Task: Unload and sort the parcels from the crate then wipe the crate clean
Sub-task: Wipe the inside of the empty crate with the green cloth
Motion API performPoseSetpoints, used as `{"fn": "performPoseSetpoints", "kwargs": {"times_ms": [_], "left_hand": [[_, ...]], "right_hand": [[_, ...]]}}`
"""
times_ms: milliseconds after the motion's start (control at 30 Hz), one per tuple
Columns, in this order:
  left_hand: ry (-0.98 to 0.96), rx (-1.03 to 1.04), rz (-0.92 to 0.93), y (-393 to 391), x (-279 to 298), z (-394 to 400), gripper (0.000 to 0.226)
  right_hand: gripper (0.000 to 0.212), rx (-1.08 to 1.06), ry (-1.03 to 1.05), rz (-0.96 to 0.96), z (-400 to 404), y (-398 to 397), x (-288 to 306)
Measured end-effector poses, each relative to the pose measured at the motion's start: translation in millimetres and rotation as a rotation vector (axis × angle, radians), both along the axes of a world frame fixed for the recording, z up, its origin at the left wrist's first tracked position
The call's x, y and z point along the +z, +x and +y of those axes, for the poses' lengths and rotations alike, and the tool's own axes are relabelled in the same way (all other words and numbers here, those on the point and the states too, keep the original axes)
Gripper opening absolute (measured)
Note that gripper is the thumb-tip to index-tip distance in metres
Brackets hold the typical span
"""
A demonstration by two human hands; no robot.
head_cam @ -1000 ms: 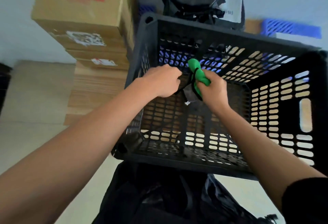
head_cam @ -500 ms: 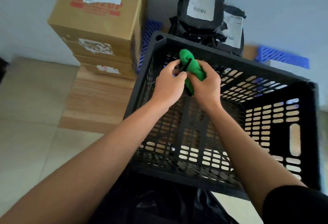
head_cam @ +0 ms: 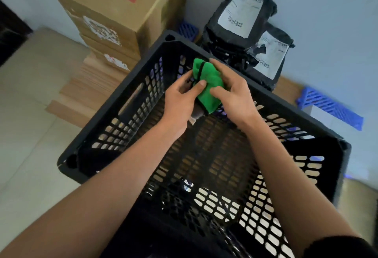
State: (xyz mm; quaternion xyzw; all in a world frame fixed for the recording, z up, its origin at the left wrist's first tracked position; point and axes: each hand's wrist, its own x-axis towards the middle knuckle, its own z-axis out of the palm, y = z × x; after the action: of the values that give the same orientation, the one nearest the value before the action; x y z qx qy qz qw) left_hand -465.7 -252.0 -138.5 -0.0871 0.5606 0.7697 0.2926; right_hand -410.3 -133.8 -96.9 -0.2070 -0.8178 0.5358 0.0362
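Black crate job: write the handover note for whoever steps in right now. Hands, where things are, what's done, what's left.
Left hand: pinches the green cloth at its near edge.
Right hand: grips the same cloth, bunched, above the crate's far end.
Black crate: no parcels visible inside.
Cardboard boxes: stacked far left by the wall.
Black mailer bags: piled behind the crate.
Done: unloading and sorting, as far as can be seen.
Left: wiping the crate; how much is already wiped cannot be told.
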Motion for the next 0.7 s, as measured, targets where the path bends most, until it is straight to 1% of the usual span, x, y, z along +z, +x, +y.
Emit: {"fn": "performPoseSetpoints", "kwargs": {"times_ms": [33, 100, 133, 200, 267, 300, 367, 433, 500, 600, 667, 700], "left_hand": [[0.033, 0.054, -0.046, 1, -1, 2, 0.035], [0.026, 0.177, -0.103, 1, -3, 4, 0.027], [0.009, 0.236, -0.112, 0, -5, 4, 0.025], [-0.033, 0.341, -0.096, -2, -10, 3, 0.025], [-0.086, 0.423, -0.04, -5, -12, 2, 0.025], [-0.096, 0.45, -0.012, -6, -14, 3, 0.025], [-0.103, 0.475, 0.019, -9, -17, 8, 0.024], [-0.114, 0.468, 0.051, -8, -17, 18, 0.026], [-0.136, 0.446, 0.098, -9, -19, 31, 0.037], [-0.155, 0.414, 0.125, -12, -20, 55, 0.063], [-0.18, 0.43, 0.136, -11, -22, 70, 0.066], [-0.196, 0.43, 0.149, -9, -23, 76, 0.062]], "right_hand": [[0.07, 0.021, -0.021, 0.014, 6, 1, 2], [0.065, 0.031, 0.006, 0.066, 16, 2, 7], [0.059, 0.023, 0.075, 0.107, 20, 2, 10], [0.046, 0.002, 0.314, 0.208, 28, 1, 16], [0.037, 0.016, 0.538, 0.303, 37, -4, 17], [0.034, 0.043, 0.617, 0.31, 43, -9, 17], [0.033, 0.104, 0.702, 0.224, 51, -21, 12], [0.034, 0.14, 0.697, 0.11, 54, -29, 7], [0.036, 0.144, 0.657, 0.021, 51, -32, 5], [0.034, 0.126, 0.68, -0.089, 44, -34, 6], [0.03, 0.104, 0.702, -0.148, 43, -35, 6], [0.032, 0.092, 0.707, -0.172, 43, -35, 6]]}}
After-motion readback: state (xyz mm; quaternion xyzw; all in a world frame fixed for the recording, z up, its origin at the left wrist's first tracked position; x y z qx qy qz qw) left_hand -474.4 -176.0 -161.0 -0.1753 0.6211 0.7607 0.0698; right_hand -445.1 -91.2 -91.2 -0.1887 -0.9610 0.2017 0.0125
